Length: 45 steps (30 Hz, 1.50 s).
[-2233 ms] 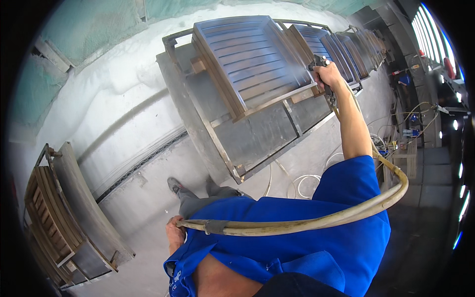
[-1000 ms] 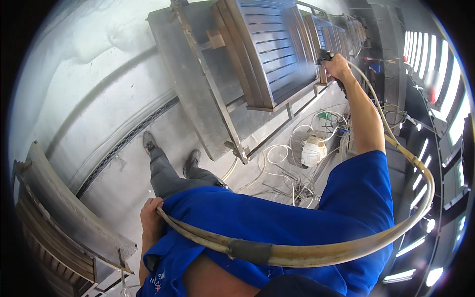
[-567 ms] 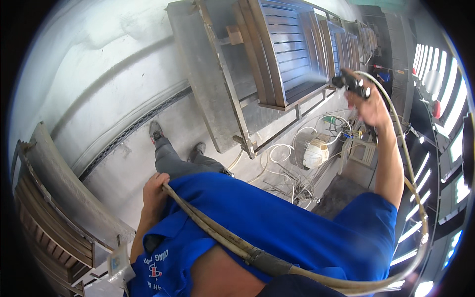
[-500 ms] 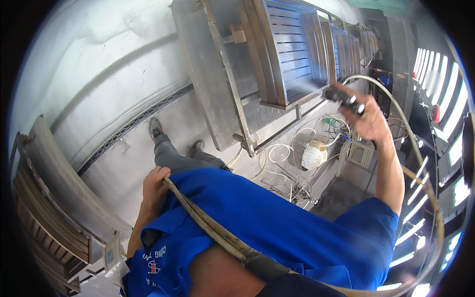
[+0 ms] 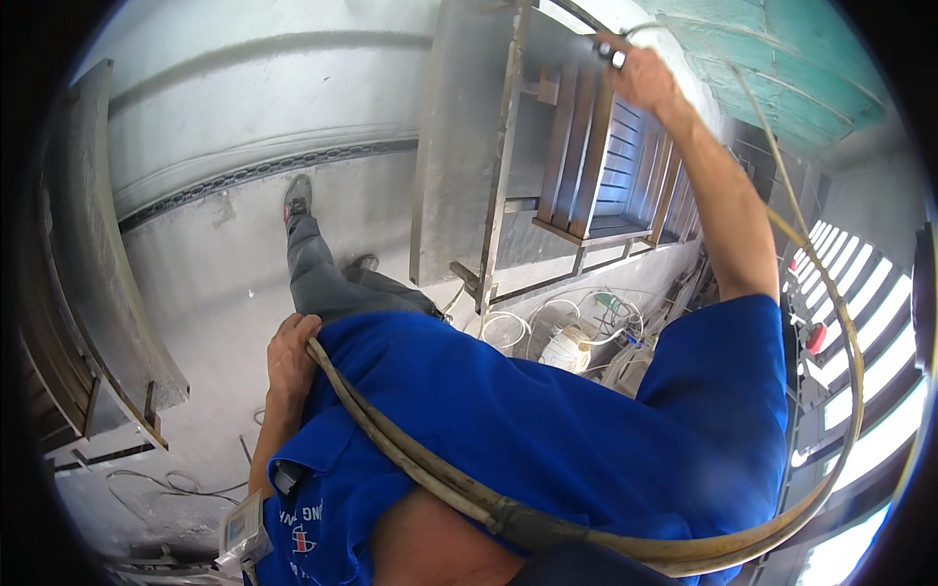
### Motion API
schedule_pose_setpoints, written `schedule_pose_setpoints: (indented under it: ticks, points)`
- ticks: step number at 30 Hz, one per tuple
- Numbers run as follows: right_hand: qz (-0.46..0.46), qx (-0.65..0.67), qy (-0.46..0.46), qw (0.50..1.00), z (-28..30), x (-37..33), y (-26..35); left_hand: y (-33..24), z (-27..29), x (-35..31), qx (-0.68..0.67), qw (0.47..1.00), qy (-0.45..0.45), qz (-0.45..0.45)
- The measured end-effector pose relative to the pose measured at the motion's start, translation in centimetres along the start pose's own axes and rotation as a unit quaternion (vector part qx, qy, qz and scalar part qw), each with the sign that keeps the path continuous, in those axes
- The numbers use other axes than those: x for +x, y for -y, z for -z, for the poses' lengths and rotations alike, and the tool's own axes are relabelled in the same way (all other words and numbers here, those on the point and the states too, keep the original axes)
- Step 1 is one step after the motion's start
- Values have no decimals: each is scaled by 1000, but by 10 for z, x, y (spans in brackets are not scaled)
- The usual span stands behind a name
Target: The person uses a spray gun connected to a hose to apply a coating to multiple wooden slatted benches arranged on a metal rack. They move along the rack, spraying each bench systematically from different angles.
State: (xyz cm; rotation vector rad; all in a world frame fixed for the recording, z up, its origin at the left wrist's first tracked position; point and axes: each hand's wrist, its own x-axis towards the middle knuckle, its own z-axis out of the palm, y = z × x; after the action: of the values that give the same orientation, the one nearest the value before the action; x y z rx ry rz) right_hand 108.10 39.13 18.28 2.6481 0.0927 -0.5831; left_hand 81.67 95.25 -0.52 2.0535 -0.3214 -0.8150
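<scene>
My right hand (image 5: 647,78) is raised at the upper right, its fingers wrapped round a dark spray gun (image 5: 611,52) with shiny metal fittings. The gun's front is blurred. Beside and below it stands a brown slatted wooden piece (image 5: 570,161) like a crate or chair frame, with a bluish sheen on its slats. Down at my left side, my left hand (image 5: 291,352) is closed on a worn tan hose (image 5: 354,402). That hose crosses my blue shirt, bends round at the right and climbs past my right arm.
A metal rack (image 5: 496,176) with a grey panel holds the wooden piece. A whitish container (image 5: 567,350) and coiled tubes (image 5: 505,330) lie on the floor below. More slatted wood (image 5: 59,342) stands at the left. A chain track (image 5: 264,171) runs along the wall.
My right hand has swung up and to the left with the spray gun, from the wooden piece's right end to its upper left. The view has shifted too. My left hand keeps the hose.
</scene>
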Motion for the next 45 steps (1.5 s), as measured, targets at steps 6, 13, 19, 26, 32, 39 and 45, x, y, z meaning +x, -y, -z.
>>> schedule_pose_setpoints:
  ticks: [6, 13, 19, 26, 32, 39, 45]
  points:
    - [98, 60, -128, 985, 36, 58, 12, 11, -1, -6, -23, 999, -23, 0]
    - [132, 95, 230, 959, 52, -32, 92, 11, 3, 4, -35, 999, -5, -15]
    - [41, 195, 454, 869, 64, -103, 127, 12, 10, 10, -20, 1000, 11, -17]
    - [-103, 152, 456, 871, 92, -80, 82, 20, 19, 11, -3, 999, 36, -27]
    - [-51, 43, 68, 995, 93, -33, 19, 34, 16, 3, 36, 998, 40, -42]
    - [-57, 54, 7, 997, 141, -80, 25, 44, 14, 9, 73, 992, 48, -86]
    - [-70, 148, 201, 966, 126, -187, 82, 40, 10, 21, 67, 986, 61, -141]
